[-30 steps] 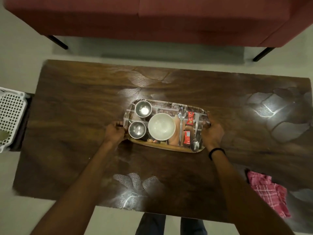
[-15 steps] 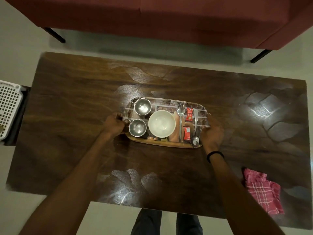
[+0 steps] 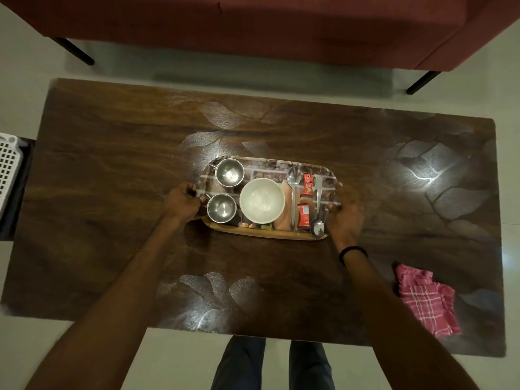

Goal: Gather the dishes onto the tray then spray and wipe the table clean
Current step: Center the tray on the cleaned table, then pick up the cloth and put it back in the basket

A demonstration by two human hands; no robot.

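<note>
**Both hands grip the tray**

The tray [image 3: 270,235] is at mid-bench [image 3: 112,164]. The left hand [image 3: 183,204] and right hand [image 3: 344,213] each curl their fingers round one short end. Between the hands are two cups [image 3: 229,173], a bowl [image 3: 261,200], spoons [image 3: 293,190] and sachets [image 3: 304,215]. A cloth [image 3: 425,298] lies right of the right hand, nearer the person.

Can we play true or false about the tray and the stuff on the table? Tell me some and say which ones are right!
1. The left hand and the right hand each grip an end of the tray. True.
2. The white bowl is full of soup. False: it looks empty.
3. Two metal cups stand on the tray. True.
4. The pink checked cloth lies on the tray. False: it lies on the table, near the right arm.
5. Three spoons lie on the tray. False: two spoons lie there.
</note>
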